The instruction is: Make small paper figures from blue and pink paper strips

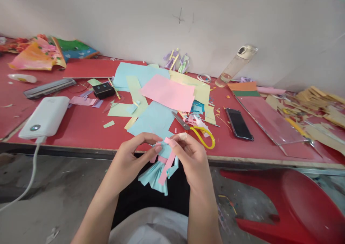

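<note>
Just in front of the table edge, both hands hold a small paper doll with a pleated light-blue skirt and pink strips. My left hand pinches its upper left side between thumb and fingers. At the upper right, my right hand grips the doll by a pink paper strip that hangs down over the skirt. A folded blue piece sticks out below the right fingers. Yellow-handled scissors lie open on the table beyond my right hand. Light-blue paper and a pink sheet lie ahead of my hands.
On the red table stand a white power bank with a cable, a black box and a leaning bottle. A phone lies right of the scissors. A red chair is at lower right.
</note>
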`<move>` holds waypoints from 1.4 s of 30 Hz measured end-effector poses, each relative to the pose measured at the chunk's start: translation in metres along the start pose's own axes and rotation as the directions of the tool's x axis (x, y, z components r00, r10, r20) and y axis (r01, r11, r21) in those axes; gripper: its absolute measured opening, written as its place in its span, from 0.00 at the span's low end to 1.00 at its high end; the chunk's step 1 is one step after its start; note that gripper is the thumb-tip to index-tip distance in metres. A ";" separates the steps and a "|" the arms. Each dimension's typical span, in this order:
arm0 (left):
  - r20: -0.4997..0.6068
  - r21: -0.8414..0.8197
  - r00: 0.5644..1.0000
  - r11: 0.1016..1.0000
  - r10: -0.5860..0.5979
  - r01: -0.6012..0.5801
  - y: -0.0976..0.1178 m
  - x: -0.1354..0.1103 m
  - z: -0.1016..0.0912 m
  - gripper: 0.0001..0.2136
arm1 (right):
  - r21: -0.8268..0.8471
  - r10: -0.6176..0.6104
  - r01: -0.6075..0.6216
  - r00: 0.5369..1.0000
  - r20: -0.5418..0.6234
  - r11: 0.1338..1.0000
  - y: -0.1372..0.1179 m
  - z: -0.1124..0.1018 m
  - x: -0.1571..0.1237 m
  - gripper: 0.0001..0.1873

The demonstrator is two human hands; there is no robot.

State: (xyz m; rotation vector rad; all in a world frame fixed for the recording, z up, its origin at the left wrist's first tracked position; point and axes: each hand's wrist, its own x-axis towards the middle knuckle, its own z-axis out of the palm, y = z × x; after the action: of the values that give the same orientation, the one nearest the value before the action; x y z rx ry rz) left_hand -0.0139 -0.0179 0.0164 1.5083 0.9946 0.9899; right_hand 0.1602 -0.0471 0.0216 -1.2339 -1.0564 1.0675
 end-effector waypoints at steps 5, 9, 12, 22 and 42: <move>0.031 0.180 0.990 0.974 0.135 -0.139 0.003 -0.001 -0.002 0.09 | -0.023 0.027 -0.027 0.999 0.039 0.999 0.003 -0.005 0.004 0.09; 0.065 0.320 0.962 0.908 0.264 -0.271 0.001 -0.002 -0.004 0.10 | -0.057 0.038 -0.034 0.997 0.072 0.998 0.004 -0.007 0.004 0.10; 0.077 0.361 0.949 0.879 0.305 -0.312 -0.001 -0.002 -0.005 0.11 | -0.068 0.048 -0.043 0.995 0.086 0.997 0.003 -0.008 0.004 0.10; 0.106 0.386 0.905 0.822 0.412 -0.419 -0.006 -0.005 -0.006 0.15 | -0.237 0.087 -0.060 0.991 0.106 0.970 -0.008 -0.009 0.001 0.12; 0.040 0.392 0.960 0.879 0.276 -0.270 -0.002 -0.011 0.000 0.12 | -0.202 0.076 -0.059 0.994 0.079 0.978 -0.006 -0.006 -0.001 0.12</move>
State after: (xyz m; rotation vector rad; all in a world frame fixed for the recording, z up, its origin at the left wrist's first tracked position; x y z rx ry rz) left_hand -0.0180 -0.0277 0.0136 2.0241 1.0558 1.0396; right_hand 0.1658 -0.0497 0.0274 -1.4021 -1.2186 1.0953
